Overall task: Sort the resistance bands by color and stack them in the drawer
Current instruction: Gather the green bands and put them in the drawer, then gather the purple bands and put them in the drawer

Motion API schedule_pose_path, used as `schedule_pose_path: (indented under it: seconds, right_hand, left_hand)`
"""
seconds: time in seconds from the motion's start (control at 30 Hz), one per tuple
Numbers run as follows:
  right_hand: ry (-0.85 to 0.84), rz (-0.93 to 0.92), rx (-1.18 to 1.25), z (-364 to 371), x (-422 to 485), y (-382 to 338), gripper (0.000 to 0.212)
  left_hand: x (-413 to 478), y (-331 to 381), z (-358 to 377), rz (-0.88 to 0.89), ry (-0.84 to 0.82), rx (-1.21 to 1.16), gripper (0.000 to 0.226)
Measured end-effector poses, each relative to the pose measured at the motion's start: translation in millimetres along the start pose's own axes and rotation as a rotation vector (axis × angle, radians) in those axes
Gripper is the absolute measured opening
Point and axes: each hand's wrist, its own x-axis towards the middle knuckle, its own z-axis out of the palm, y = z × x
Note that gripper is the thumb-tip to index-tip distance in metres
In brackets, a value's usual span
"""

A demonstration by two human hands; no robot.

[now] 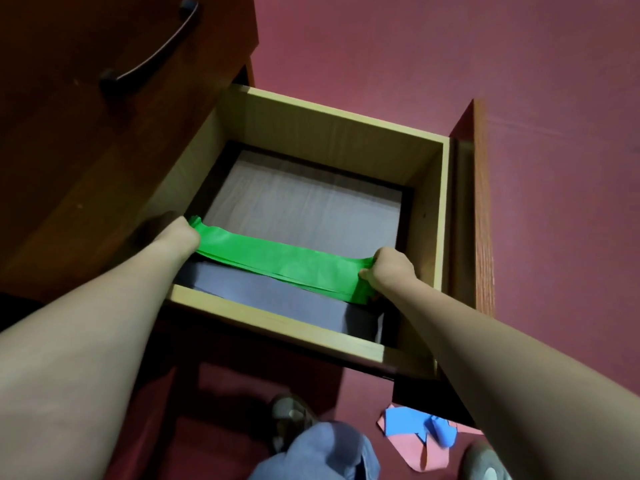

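Observation:
A folded stack of green resistance bands [277, 259] stretches across the inside of the open wooden drawer [277, 322], low over its pale bottom. My left hand [180, 235] grips the green bands' left end against the drawer's left wall. My right hand [389, 268] pinches their right end close to the right wall. On the floor below the drawer lie blue bands [407, 422] and pink bands [434, 457], loosely piled together.
The drawer sticks out of a dark red-brown cabinet [86, 161] with a closed upper drawer and a dark handle [152, 50]. The drawer's front panel [479, 209] stands at the right. My knee and both shoes show at the bottom on the maroon floor [381, 64].

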Motion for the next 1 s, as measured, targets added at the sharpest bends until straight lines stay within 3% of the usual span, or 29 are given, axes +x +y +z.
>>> schedule_pose_path:
  seconds: [0.2,0.37,0.47,0.57,0.7,0.8,0.93,1.0]
  right_hand:
    - [-0.004,-0.085,-0.222,0.4,-6.4,-1.8,0.039]
    - [0.059,-0.281,-0.51,-23.1,-23.2,-13.3,0.049]
    - [0.076,-0.451,-0.502,-58.6,-44.2,-22.9,0.032]
    - [0.089,-0.669,-0.412,-102.1,-73.0,-16.7,0.03]
    - [0.264,-0.832,-0.17,-155.7,-109.2,39.9,0.023]
    - [0.298,-0.721,-0.092,-177.2,-122.6,107.8,0.019]
    - [0.252,-0.485,-0.062,-173.8,-114.2,192.9,0.018]
    - [0.221,-0.379,-0.049,-164.4,-105.6,230.0,0.018]
  left_hand:
    - [-1.8,-1.0,0.2,0.054,-0.061,0.126,0.02]
    - [-24.6,29.0,-16.8,0.291,0.108,0.35,0.031]
    - [-53.8,70.7,-25.1,0.501,0.17,0.206,0.033]
    - [-105.1,118.4,-23.6,0.772,0.23,0.016,0.033]
    - [-183.0,177.3,-13.6,0.993,0.205,-0.27,0.025]
    - [-234.7,215.1,9.3,1.094,0.113,-0.356,0.023]
    - [-285.3,243.6,57.5,1.267,0.038,-0.131,0.032]
    - [-302.8,250.1,87.1,1.262,-0.033,-0.055,0.035]
